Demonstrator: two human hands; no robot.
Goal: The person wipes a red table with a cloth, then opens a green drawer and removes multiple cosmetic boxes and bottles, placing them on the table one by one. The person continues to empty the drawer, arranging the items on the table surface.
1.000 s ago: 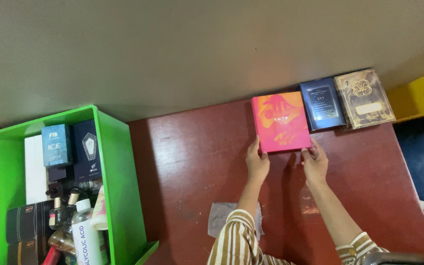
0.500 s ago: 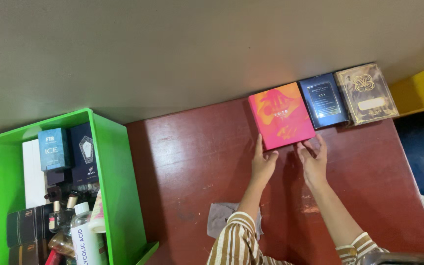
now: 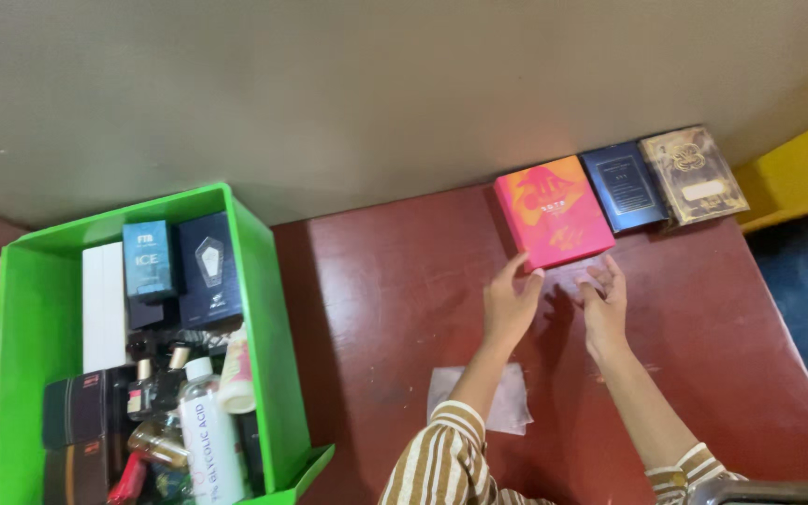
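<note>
A pink and orange box (image 3: 554,211) stands against the wall at the back of the dark red table (image 3: 385,281). To its right in the same row stand a dark blue box (image 3: 625,185) and a gold patterned box (image 3: 694,175). My left hand (image 3: 510,304) hovers just below the pink box, fingers apart, holding nothing. My right hand (image 3: 602,299) is beside it, also spread and empty, a little below the box's lower right corner. Both arms wear striped sleeves.
A bright green bin (image 3: 268,309) at the left holds several boxes and bottles, among them a white bottle (image 3: 208,440). A pale cloth (image 3: 512,402) lies on the table near my left arm. A yellow surface (image 3: 797,168) is at the right.
Both hands have let go of the pink box and drawn back toward me, fingers spreading. The box stays against the wall. The view has shifted, so the bin appears further right.
</note>
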